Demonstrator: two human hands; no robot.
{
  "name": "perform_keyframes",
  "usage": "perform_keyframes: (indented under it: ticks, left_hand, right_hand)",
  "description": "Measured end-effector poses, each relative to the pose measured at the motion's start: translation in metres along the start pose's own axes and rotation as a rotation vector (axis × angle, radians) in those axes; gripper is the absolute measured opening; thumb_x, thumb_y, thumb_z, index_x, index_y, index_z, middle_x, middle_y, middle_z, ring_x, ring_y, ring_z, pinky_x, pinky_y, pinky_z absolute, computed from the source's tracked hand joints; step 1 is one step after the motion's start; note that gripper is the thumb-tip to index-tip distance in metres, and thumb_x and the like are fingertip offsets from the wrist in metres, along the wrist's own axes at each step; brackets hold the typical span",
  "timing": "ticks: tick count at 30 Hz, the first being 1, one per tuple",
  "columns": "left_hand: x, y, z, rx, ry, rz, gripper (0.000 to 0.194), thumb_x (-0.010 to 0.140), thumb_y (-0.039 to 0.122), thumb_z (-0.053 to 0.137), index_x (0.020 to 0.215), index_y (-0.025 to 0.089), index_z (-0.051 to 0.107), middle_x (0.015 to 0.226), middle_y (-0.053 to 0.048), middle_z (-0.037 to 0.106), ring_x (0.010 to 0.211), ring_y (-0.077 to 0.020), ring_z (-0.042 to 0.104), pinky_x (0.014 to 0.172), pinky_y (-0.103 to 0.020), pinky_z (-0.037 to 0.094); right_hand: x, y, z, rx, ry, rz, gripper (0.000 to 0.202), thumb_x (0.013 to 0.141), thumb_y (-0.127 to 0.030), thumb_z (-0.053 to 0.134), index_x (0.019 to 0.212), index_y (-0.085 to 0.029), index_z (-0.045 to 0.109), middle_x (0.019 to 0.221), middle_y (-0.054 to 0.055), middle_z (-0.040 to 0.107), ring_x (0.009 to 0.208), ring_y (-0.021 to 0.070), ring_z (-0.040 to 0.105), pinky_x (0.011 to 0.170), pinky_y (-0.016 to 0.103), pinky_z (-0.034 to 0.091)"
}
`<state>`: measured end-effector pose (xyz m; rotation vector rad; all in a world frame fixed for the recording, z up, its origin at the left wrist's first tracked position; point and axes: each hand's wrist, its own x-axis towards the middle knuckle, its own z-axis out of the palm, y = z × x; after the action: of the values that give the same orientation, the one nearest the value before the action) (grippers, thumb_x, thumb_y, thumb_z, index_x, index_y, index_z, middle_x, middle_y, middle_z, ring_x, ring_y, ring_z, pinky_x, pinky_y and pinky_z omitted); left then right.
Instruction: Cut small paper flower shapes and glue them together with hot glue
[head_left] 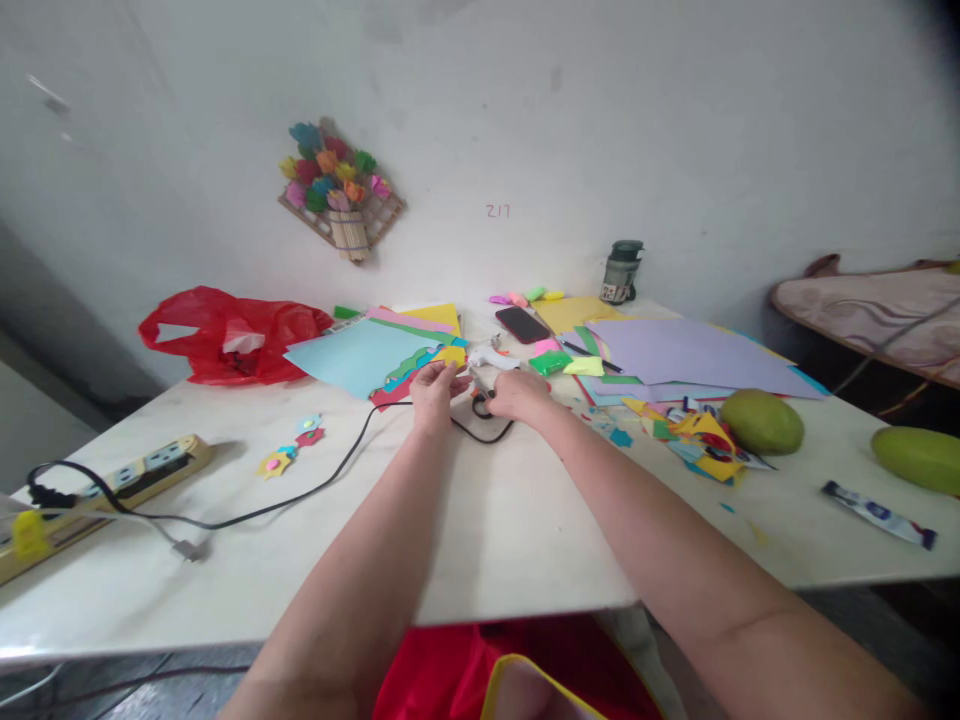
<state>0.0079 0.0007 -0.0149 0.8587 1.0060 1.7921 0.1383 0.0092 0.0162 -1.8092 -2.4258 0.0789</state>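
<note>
My left hand is over the middle of the table, its fingers drawn together near a small greyish piece. What they pinch, if anything, is too small to make out. Close by on the right, my right hand is closed around a small object mostly hidden by the fingers. A black cord passes by my left wrist and loops beneath my right hand. Just beyond both hands lies a white tool resembling a glue gun. Yellow, green and red cut paper pieces lie by my left hand.
A power strip and paper flowers lie left; a red plastic bag sits behind. Around are coloured sheets, a phone, clay packets, paper scraps, green fruit, a tube and a bottle.
</note>
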Motion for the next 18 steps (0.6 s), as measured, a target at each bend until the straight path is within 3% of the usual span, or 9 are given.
perform_keyframes:
  ticks: [5, 8, 14, 18]
  left_hand:
    - [0.002, -0.003, -0.002, 0.023, -0.064, -0.016, 0.028, 0.063, 0.028, 0.073, 0.077, 0.013, 0.054, 0.075, -0.006, 0.069, 0.062, -0.0153, 0.067, 0.066, -0.029, 0.054]
    - [0.002, -0.004, -0.002, 0.035, -0.103, -0.044, 0.029, 0.063, 0.027, 0.074, 0.079, 0.013, 0.054, 0.073, -0.005, 0.069, 0.061, -0.0149, 0.067, 0.063, -0.027, 0.054]
    - [0.001, -0.002, -0.004, 0.044, -0.14, -0.067, 0.032, 0.064, 0.03, 0.074, 0.083, 0.012, 0.057, 0.073, -0.006, 0.068, 0.064, -0.0165, 0.068, 0.062, -0.026, 0.053]
    - [0.0, -0.001, -0.005, 0.014, -0.111, -0.064, 0.033, 0.063, 0.031, 0.075, 0.082, 0.013, 0.054, 0.075, -0.005, 0.068, 0.064, -0.0166, 0.068, 0.062, -0.027, 0.053]
  right_hand:
    - [0.006, 0.009, 0.007, 0.037, 0.236, 0.043, 0.035, 0.087, -0.038, 0.043, 0.102, -0.017, 0.068, 0.101, 0.014, 0.068, 0.096, 0.0249, 0.061, 0.077, 0.031, 0.043]
    - [0.011, 0.017, 0.011, -0.003, 0.341, 0.022, 0.034, 0.087, -0.032, 0.046, 0.107, -0.013, 0.065, 0.11, 0.016, 0.063, 0.106, 0.0271, 0.054, 0.085, 0.032, 0.04]
    - [0.026, 0.019, 0.017, -0.053, 0.337, -0.027, 0.035, 0.086, -0.026, 0.048, 0.114, -0.01, 0.061, 0.115, 0.018, 0.058, 0.11, 0.0295, 0.047, 0.092, 0.036, 0.037]
    - [0.041, 0.015, 0.014, -0.061, 0.251, -0.003, 0.039, 0.084, -0.022, 0.05, 0.12, -0.009, 0.057, 0.117, 0.02, 0.058, 0.11, 0.0299, 0.05, 0.09, 0.036, 0.038]
